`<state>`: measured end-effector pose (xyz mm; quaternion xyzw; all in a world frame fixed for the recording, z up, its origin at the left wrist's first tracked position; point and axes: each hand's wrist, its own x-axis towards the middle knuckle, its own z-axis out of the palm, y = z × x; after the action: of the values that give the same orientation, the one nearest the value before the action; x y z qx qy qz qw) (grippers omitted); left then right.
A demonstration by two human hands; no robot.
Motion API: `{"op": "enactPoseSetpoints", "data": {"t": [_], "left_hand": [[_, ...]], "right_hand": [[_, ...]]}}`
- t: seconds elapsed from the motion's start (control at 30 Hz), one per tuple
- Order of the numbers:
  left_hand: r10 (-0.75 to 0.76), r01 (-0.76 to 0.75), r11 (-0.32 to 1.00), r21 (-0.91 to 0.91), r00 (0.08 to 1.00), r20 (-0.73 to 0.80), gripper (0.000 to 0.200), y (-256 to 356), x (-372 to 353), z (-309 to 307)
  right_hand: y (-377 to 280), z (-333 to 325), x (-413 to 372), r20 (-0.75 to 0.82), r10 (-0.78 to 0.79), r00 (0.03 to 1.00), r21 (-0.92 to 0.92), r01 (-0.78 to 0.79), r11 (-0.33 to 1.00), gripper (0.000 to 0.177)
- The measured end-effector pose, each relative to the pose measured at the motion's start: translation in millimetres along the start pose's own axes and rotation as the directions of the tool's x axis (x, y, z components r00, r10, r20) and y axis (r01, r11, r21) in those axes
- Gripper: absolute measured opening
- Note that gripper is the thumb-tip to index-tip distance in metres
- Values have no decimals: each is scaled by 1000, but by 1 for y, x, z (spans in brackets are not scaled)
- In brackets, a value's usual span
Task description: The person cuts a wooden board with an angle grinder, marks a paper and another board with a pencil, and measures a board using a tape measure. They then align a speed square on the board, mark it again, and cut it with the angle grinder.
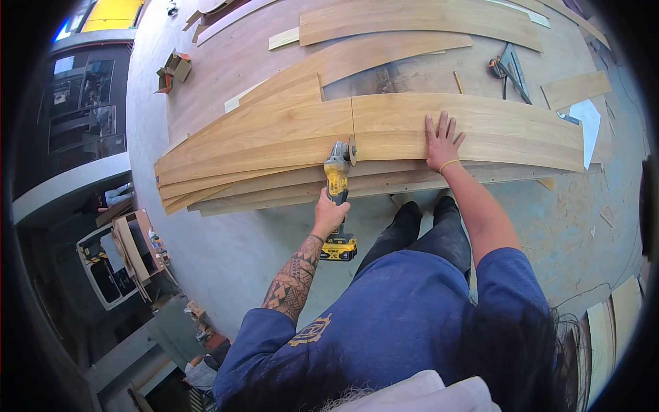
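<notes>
My left hand (331, 211) is wrapped round the body of a yellow and black cordless angle grinder (336, 180), whose battery hangs below the hand. The grinder's thin disc (353, 150) stands upright at the near part of a long curved wooden board (508, 130). From the disc a thin dark line runs across the wood to its far edge. Whether the disc touches the wood, I cannot tell. Right of that line, my right hand (444, 143) lies flat on the board with its fingers spread. More curved boards (274, 191) are stacked underneath.
Beyond the board lie a pencil (458, 82), a blue triangular square (515, 74), an orange and black tape measure (495, 67) and more curved panels (419, 17). A small open carton (177, 67) is at the far left. Another person (201, 373) is at the lower left.
</notes>
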<state>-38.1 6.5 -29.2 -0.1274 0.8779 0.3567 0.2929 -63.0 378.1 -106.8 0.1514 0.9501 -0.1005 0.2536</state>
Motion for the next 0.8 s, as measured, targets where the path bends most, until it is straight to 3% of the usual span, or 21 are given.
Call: {"op": "enactPoseSetpoints", "data": {"t": [0.17, 0.23, 0.3, 0.4, 0.47, 0.5, 0.53, 0.6, 0.63, 0.7, 0.73, 0.8], "left_hand": [[9, -9, 1000, -13, 1000, -3, 46, -7, -7, -1], [17, -17, 1000, -18, 1000, 2, 50, -24, -6, 1], [102, -105, 984, -147, 994, -27, 49, -31, -10, 1], [79, -81, 954, -288, 997, -17, 48, -20, -26, -8], [144, -144, 926, -350, 989, -27, 46, -8, -33, -14], [136, -149, 895, -420, 989, -61, 46, 1, -40, -19], [127, -155, 859, -488, 988, -91, 47, 12, -44, -24], [154, -183, 837, -516, 983, -100, 50, 23, -47, -31], [147, -217, 800, -560, 975, -169, 51, 31, -48, -35], [152, -261, 749, -609, 962, -226, 53, 42, -47, -40], [154, -306, 709, -635, 946, -284, 53, 45, -46, -42], [165, -365, 651, -665, 924, -345, 53, 57, -44, -44]], "right_hand": [[3, 5, -1, -31, -18, 999, 4, 18, 1000, 129], [6, 17, 0, -129, -56, 990, -7, 55, 998, 123], [7, 14, -2, -128, -71, 989, 2, 72, 997, 120], [8, 1, -13, -101, -94, 990, 7, 95, 995, 114], [9, -1, -16, -105, -150, 983, -7, 150, 989, 110], [9, -16, -25, -121, -170, 978, -16, 170, 985, 91], [8, -19, -25, -134, -158, 978, -24, 156, 988, 91], [15, -26, -27, -288, -266, 920, -115, 243, 963, 64], [21, -36, -26, -296, -248, 923, -126, 219, 967, 64], [26, -70, -23, -358, -388, 850, -94, 380, 920, 42], [28, -90, -21, -367, -377, 850, -107, 364, 925, 42], [34, -130, -12, -274, -435, 858, -6, 451, 892, 34]]}}
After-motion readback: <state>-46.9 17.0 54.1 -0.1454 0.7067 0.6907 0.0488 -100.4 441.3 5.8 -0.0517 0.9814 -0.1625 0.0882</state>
